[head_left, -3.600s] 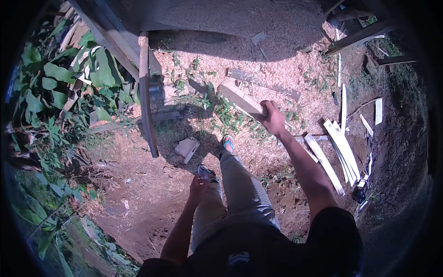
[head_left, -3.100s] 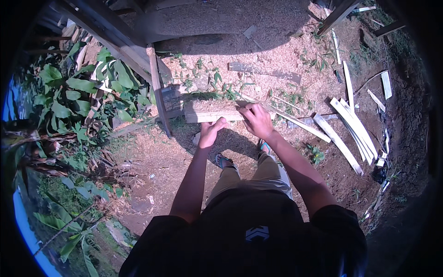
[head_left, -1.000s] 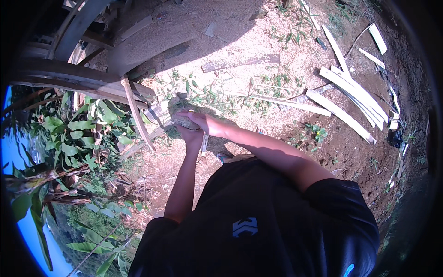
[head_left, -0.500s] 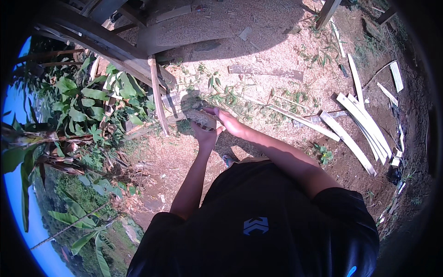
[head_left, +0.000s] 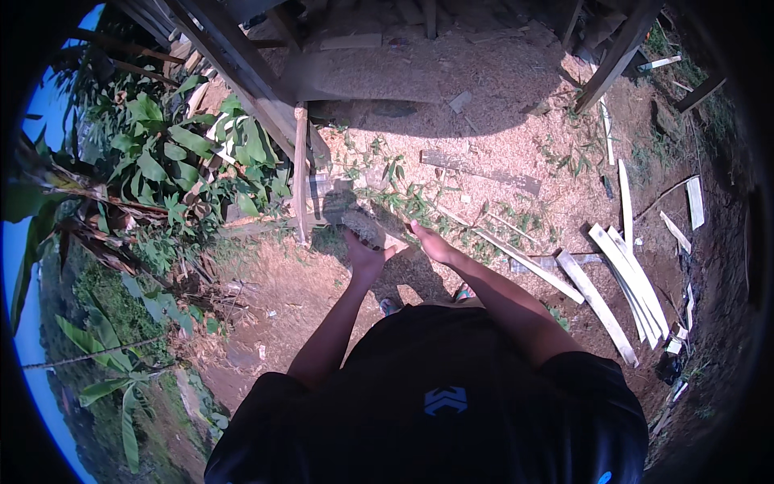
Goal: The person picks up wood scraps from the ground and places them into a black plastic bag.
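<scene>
My left hand (head_left: 367, 262) is curled under and around a rough, tan lump of what looks like wood shavings (head_left: 361, 227). Its fingertips show along the lump's right edge. To the right, my right hand (head_left: 433, 244) is held apart from the lump, fingers stretched out and nothing visible in it. Both arms reach forward from my dark shirt, over ground strewn with pale shavings (head_left: 500, 181). The exact make-up of the lump is too small to tell.
An upright wooden post (head_left: 301, 173) stands just left of my hands, beside leafy plants (head_left: 153, 153). Long pale wood strips (head_left: 629, 282) lie at the right. A weathered board (head_left: 481, 172) lies ahead. Timber framing (head_left: 242, 85) rises at the far left.
My right hand has come away from the lump and moved right. The lump now rests in my left hand alone. The whole view has shifted and turned slightly.
</scene>
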Available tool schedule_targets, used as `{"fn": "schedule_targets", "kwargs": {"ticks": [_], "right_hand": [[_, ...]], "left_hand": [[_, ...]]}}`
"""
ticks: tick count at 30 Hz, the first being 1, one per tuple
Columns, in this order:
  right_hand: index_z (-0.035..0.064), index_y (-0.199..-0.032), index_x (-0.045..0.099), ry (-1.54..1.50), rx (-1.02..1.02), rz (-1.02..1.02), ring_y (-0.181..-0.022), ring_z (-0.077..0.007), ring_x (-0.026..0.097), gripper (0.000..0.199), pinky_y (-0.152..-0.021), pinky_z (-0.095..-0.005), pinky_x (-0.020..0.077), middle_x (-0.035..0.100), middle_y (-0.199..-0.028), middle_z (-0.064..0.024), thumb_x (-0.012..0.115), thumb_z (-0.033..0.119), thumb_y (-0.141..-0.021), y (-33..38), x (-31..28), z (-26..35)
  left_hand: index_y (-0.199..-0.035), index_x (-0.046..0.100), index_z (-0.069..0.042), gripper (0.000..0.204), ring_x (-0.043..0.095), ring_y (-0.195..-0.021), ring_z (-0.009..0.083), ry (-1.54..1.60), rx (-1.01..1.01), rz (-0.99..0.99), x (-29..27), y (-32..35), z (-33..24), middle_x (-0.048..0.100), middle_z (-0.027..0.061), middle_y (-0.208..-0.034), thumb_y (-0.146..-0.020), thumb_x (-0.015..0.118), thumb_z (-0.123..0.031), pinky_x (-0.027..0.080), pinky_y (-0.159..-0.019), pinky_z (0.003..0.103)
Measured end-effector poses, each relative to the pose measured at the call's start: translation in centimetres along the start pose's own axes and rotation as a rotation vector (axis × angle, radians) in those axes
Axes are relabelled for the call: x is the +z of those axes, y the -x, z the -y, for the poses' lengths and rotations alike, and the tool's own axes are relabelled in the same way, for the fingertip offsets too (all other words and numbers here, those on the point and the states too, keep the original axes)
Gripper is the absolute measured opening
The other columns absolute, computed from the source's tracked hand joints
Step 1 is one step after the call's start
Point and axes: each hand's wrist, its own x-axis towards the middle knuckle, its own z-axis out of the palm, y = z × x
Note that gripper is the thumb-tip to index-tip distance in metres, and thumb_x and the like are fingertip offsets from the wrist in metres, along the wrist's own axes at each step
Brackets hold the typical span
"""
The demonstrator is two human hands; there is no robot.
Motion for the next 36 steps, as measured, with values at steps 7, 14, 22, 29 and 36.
{"fn": "schedule_targets", "kwargs": {"ticks": [7,14,22,29,36], "right_hand": [[0.0050,-0.148,0.038,-0.069,-0.301,0.104,-0.133,-0.0192,0.041,0.067,-0.114,-0.0340,0.0292,0.044,-0.147,-0.0138,0.019,0.052,-0.105,0.2,0.0,-1.9],[0.0097,-0.152,0.027,0.759,0.182,-0.117,-0.138,-0.0367,0.037,0.082,-0.113,-0.0413,0.0338,0.036,-0.150,-0.0224,0.042,0.065,-0.094,7.0,-2.6,2.6],[0.0114,-0.151,0.025,0.585,-0.330,-0.198,-0.134,-0.0366,0.043,0.084,-0.112,-0.0409,0.0368,0.039,-0.148,-0.0212,0.072,0.031,-0.084,8.7,-1.8,6.3],[0.0097,-0.141,0.045,0.747,0.252,-0.028,-0.109,-0.0344,0.063,0.072,-0.093,-0.0440,0.0488,0.061,-0.125,-0.0195,0.069,0.040,-0.080,8.6,-6.6,4.2],[0.0079,-0.146,0.037,0.722,-0.111,-0.226,-0.113,-0.0363,0.060,0.082,-0.098,-0.0438,0.0479,0.060,-0.125,-0.0231,0.072,0.038,-0.077,9.9,-5.3,4.2]], "left_hand": [[-0.141,0.018,0.007,0.109,0.057,-0.112,0.0305,0.163,0.048,0.110,3.0,-0.7,-1.9,0.052,0.0237,-0.125,-0.062,0.091,-0.013,0.048,-0.093,0.040],[-0.142,0.016,0.008,0.113,0.052,-0.116,0.0289,0.022,0.080,0.021,2.8,-0.9,-2.5,0.046,0.0230,-0.131,-0.060,0.091,-0.012,0.045,-0.098,0.038],[-0.138,0.016,0.008,0.105,0.058,-0.109,0.0253,0.419,0.002,0.277,6.8,-1.3,-3.1,0.048,0.0200,-0.121,-0.061,0.087,0.001,0.056,-0.081,0.033],[-0.126,0.030,0.008,0.092,0.057,-0.112,0.0260,0.399,0.100,0.270,8.6,-0.7,-5.0,0.047,0.0201,-0.120,-0.058,0.091,-0.006,0.055,-0.085,0.035],[-0.132,0.024,0.011,0.104,0.057,-0.105,0.0245,0.229,0.112,0.218,8.9,-1.4,-1.5,0.047,0.0197,-0.118,-0.058,0.093,-0.014,0.052,-0.081,0.034]]}}
